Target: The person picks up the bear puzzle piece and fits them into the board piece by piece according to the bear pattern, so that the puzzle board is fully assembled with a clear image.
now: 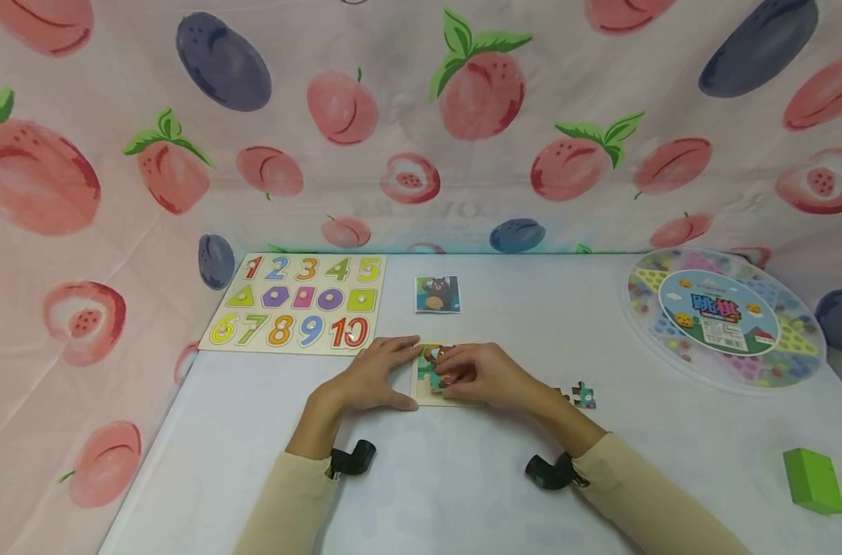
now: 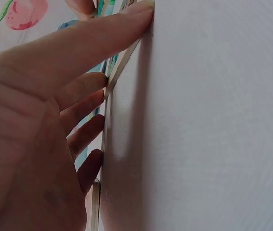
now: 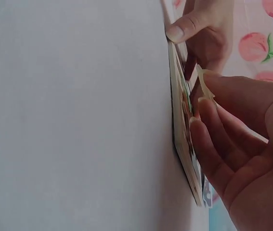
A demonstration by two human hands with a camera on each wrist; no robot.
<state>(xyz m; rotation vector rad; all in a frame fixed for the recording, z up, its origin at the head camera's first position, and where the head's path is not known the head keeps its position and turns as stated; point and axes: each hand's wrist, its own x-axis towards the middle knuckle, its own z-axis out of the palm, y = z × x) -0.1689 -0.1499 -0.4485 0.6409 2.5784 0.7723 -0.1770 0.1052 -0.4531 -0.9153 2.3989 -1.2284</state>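
**Right hand [image 1: 486,374] pinches a puzzle piece [image 3: 204,83]**

We see its fingers set narrow on the piece, at the puzzle board [image 1: 428,399] in the middle of the worktop [image 1: 435,478]. The left hand [image 1: 374,378] spreads its fingers wide, thumb touching the board's near left corner. We find loose pieces [image 1: 585,395] to the right.

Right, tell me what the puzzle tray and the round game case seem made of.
Puzzle tray: probably wood or fibreboard, matte, judging by its pale tan edge. Round game case: likely clear plastic, smooth-looking, since colours show through it.
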